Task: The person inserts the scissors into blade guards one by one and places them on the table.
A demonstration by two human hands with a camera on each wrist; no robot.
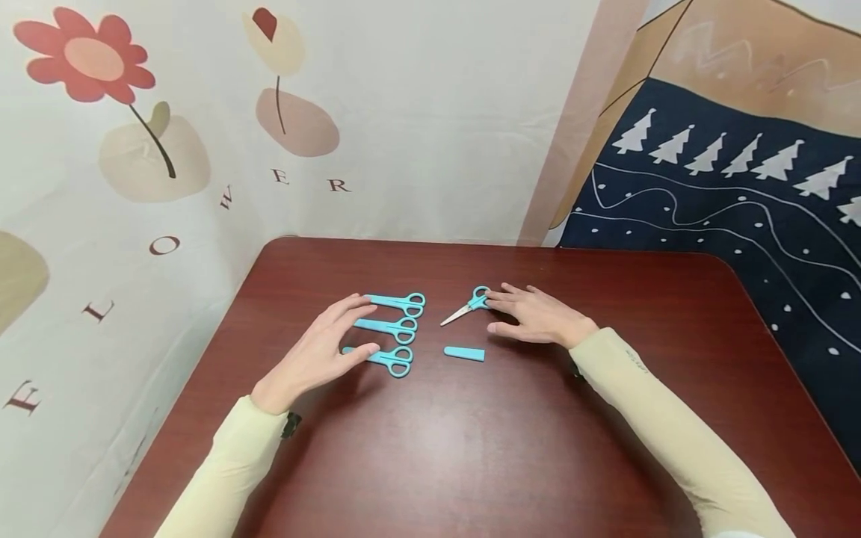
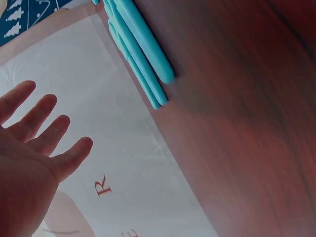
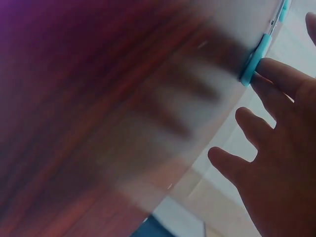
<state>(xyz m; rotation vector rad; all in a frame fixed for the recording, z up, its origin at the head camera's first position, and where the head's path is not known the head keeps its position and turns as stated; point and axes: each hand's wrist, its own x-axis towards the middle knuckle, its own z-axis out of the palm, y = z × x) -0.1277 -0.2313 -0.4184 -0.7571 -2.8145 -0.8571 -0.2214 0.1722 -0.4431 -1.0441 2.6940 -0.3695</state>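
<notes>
Three pairs of turquoise scissors in blade covers lie in a column on the table: the far pair [image 1: 397, 302], the middle pair [image 1: 390, 326] and the near pair [image 1: 392, 359]. My left hand [image 1: 318, 355] hovers over their covered tips, fingers spread, holding nothing. To the right, a fourth pair of scissors [image 1: 474, 302] lies with its bare metal blades toward the lower left. Beside its handles is my right hand [image 1: 534, 315], fingers extended; in the right wrist view its fingertips overlap the handle [image 3: 254, 61]. A loose turquoise blade cover [image 1: 464, 353] lies below the bare blades.
The dark red-brown table [image 1: 444, 463] has rounded far corners. Behind it hangs a pale cloth [image 1: 430, 149] printed with flowers and letters. At the right, a navy cloth [image 1: 713, 194] with white trees hangs beside the table edge.
</notes>
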